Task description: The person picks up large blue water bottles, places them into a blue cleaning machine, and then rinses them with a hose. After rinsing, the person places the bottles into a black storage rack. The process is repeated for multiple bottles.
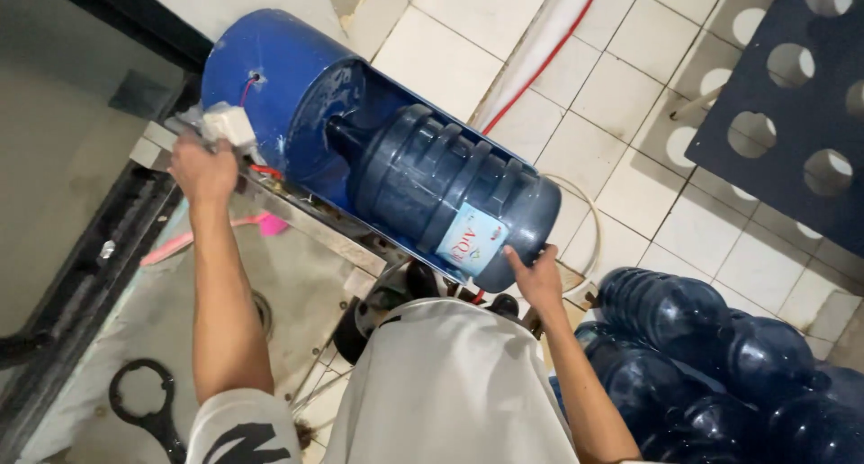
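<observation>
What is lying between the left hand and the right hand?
In the head view, the dark blue water jug inside the blue drum spans from left hand to right hand.

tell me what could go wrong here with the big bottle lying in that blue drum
The water bottle lies on its side in the open blue drum, steadied only by the right hand at its base; it might roll out onto the tiles. The left hand is at a white box with red wiring, possibly a shock hazard.
</observation>
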